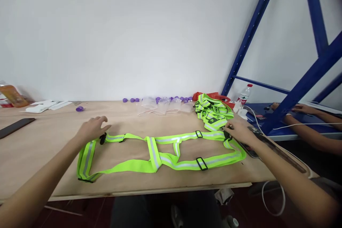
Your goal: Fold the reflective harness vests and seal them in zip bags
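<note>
A neon-yellow reflective safety vest [153, 153] made of straps with silver stripes lies spread on the table in a long loop. Black slide adjusters sit on its straps. My left hand [92, 130] hovers over its left end, thumb and fingers apart, just above a black buckle [103, 138]. At the opposite end, my right hand [240, 132] is closed at the upper strap, its fingertips on a black buckle [227, 135]. Behind that hand lies a heap of similar reflective straps [213, 110].
Along the wall are purple caps [133, 100], clear plastic bags [162, 105] and a red bag [213, 96]. A phone [16, 127] and an orange drink bottle [13, 94] are at the left. Blue shelving [296, 83] rises at the right, with another person's hands [304, 109] behind it.
</note>
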The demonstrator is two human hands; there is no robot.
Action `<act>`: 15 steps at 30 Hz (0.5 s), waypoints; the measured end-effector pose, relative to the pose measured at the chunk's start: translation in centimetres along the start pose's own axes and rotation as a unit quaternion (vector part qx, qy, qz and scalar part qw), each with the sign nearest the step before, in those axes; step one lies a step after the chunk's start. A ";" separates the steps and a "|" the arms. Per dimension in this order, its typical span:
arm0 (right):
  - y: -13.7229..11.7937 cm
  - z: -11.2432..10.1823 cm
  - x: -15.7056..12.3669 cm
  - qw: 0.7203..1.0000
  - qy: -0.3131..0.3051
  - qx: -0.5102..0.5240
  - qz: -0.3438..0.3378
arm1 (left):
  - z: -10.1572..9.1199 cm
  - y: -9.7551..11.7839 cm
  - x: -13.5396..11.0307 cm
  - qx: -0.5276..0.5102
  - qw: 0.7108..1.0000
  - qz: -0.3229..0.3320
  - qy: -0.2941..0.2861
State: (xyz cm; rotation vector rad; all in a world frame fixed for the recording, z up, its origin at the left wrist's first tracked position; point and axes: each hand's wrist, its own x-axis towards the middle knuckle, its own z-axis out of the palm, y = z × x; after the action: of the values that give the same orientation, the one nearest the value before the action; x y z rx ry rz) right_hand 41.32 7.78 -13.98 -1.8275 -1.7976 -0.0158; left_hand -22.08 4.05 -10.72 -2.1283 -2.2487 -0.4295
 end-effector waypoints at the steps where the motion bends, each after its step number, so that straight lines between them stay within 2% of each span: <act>1: -0.7 0.3 -0.6 1.000 0.003 -0.025 -0.013 | 0.4 1.5 -1.3 -0.006 0.999 0.037 0.021; 3: -3.3 1.1 -2.3 0.996 0.013 -0.070 -0.060 | 1.4 5.3 -4.6 -0.064 0.993 0.093 0.026; 5: -7.5 2.3 -5.2 0.986 0.017 -0.077 -0.147 | 2.9 9.4 -8.2 -0.109 0.980 0.169 -0.008; 6: -10.1 3.0 -6.9 0.979 -0.007 -0.051 -0.198 | 3.8 11.2 -9.8 -0.126 0.971 0.203 -0.031; 8: -15.2 4.9 -10.5 0.947 -0.100 -0.001 -0.306 | 5.7 13.8 -12.2 -0.148 0.967 0.199 -0.058; 11: -20.8 7.6 -14.4 0.929 -0.147 0.047 -0.336 | 7.6 15.3 -13.9 -0.186 0.964 0.171 -0.078; 13: -22.4 8.7 -15.3 0.922 -0.170 0.069 -0.342 | 8.0 15.5 -14.2 -0.206 0.964 0.150 -0.076; 15: -22.5 9.3 -15.0 0.910 -0.185 0.089 -0.360 | 7.9 15.6 -14.4 -0.224 0.964 0.124 -0.067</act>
State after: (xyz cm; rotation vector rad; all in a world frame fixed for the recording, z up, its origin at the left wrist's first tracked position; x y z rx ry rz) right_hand 15.65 -3.79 -19.06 -0.9970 -2.5555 0.2206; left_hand -4.34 -7.87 -18.25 -2.6872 -2.0564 -0.8781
